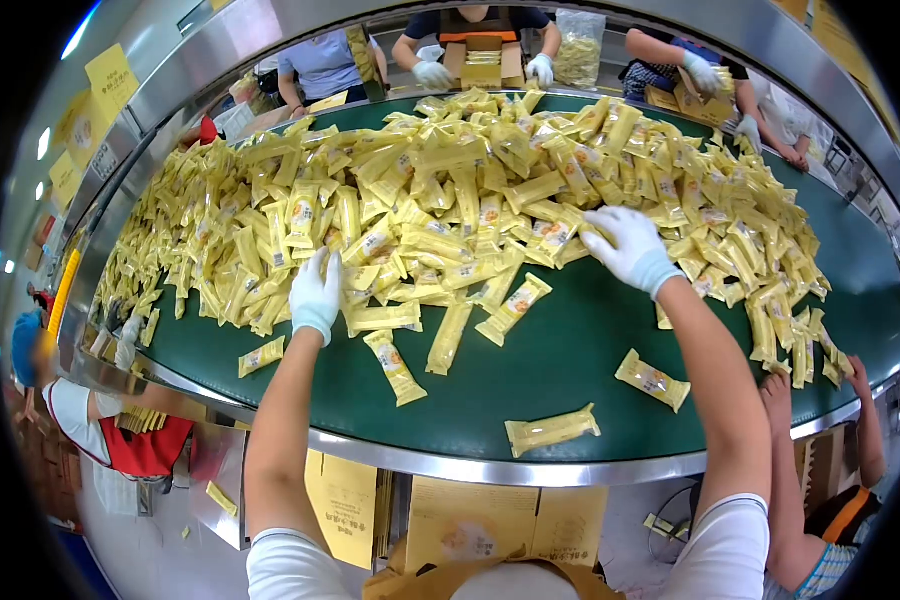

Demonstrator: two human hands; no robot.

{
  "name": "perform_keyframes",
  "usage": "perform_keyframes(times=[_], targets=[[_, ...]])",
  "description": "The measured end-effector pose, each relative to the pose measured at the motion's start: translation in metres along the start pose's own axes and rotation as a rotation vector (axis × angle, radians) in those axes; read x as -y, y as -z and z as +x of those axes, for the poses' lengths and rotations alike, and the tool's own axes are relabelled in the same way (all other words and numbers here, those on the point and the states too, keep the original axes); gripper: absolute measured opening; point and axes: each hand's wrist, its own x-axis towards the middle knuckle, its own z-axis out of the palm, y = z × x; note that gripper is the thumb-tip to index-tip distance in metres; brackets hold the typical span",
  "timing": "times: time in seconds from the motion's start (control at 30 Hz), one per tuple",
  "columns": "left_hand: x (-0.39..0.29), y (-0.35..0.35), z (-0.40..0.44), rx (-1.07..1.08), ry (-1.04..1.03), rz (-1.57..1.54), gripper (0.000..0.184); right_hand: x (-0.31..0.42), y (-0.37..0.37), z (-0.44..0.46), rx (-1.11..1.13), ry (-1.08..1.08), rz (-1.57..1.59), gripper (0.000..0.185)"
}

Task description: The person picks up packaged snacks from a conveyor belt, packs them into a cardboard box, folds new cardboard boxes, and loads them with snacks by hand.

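A large heap of yellow plastic-wrapped snack packets (pixel 410 230) lies on the green conveyor belt (pixel 460 405). My left hand (pixel 316 295), in a white glove, reaches into the heap's near edge with its fingers stretched forward and a little apart. To the right, my right hand (pixel 632 250), also gloved, has its thumb and fingers closed around the end of a yellow packet, partly hidden by the glove. Between my arms, loose packets such as a snack packet (pixel 395 368) and another snack packet (pixel 552 431) lie flat on the belt.
A metal rim (pixel 490 472) borders the belt on my side. Below it stand yellow printed cartons (pixel 470 520). Across the belt, a gloved co-worker handles an open box (pixel 483 62). More people work at both sides; a co-worker's hands (pixel 778 390) touch packets at right.
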Motion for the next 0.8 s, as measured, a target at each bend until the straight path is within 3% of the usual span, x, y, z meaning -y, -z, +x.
perform_keyframes(times=[0.07,0.1,0.13,0.17,0.33,0.4,0.47,0.57,0.73,0.8], targets=[[0.027,-0.01,0.009,0.07,0.099,0.03,0.066,0.009,-0.038,0.021,0.165,-0.111,0.069,0.058],[0.027,-0.02,0.015,0.047,0.095,0.226,0.067,0.011,-0.06,0.036,0.223,-0.162,0.138,0.062],[0.003,-0.015,0.017,0.123,0.204,0.232,0.069,0.017,-0.079,0.05,0.283,-0.213,0.207,0.066],[-0.003,-0.017,0.026,0.126,0.179,0.282,0.07,0.048,-0.07,0.062,0.413,-0.327,0.089,0.072],[-0.003,-0.051,0.031,-0.02,-0.053,0.384,0.079,0.073,-0.108,0.098,0.314,-0.395,-0.083,0.075],[-0.016,-0.052,0.02,0.039,-0.02,0.365,0.078,0.072,-0.115,0.099,0.29,-0.382,-0.063,0.072],[-0.012,-0.066,0.014,-0.074,-0.196,0.462,0.077,0.074,-0.113,0.096,0.294,-0.373,-0.083,0.07],[-0.061,-0.075,-0.007,0.11,-0.107,0.343,0.078,0.075,-0.118,0.081,0.247,-0.321,-0.116,0.066],[-0.11,-0.107,-0.028,0.2,-0.333,0.189,0.073,0.078,-0.101,0.042,0.348,-0.303,-0.15,0.065],[-0.12,-0.108,-0.039,0.285,-0.374,0.21,0.07,0.071,-0.099,0.019,0.258,-0.304,-0.135,0.063]])
